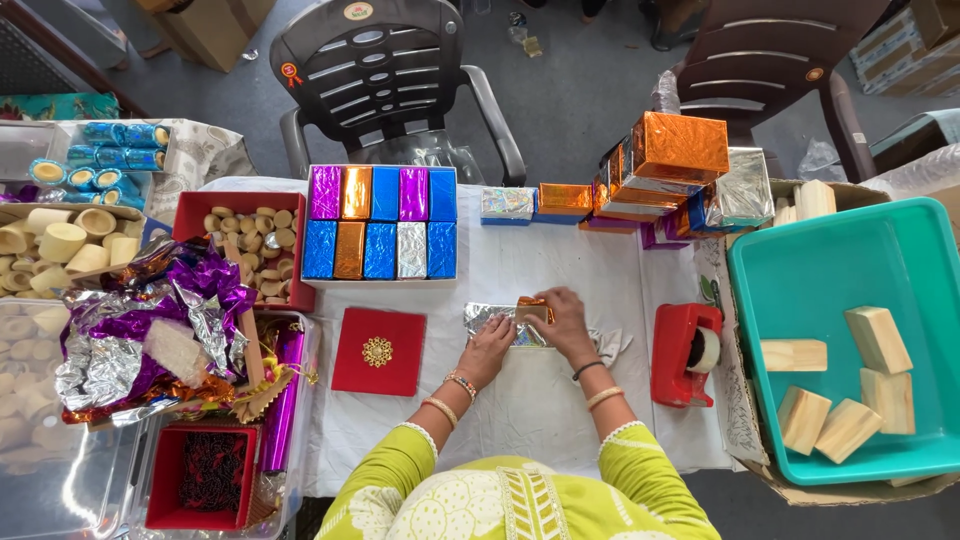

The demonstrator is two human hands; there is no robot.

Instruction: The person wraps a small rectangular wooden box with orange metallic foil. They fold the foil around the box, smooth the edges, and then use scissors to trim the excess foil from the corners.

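My left hand [488, 350] presses flat on a sheet of silver foil [482, 319] spread on the white table [520, 410]. My right hand [562, 322] grips a small block half wrapped in orange foil [532, 309] and holds it on the far part of that sheet. Both wrists wear bangles and the sleeves are yellow-green.
A white box of foil-wrapped blocks [381, 222] sits beyond. A red lid [378, 351] lies left, a red tape dispenser [684, 354] right. A teal tub [790, 290] holds wooden blocks [878, 339]. Wrapped boxes [678, 146] are stacked far right; crumpled foil [160, 335] is piled left.
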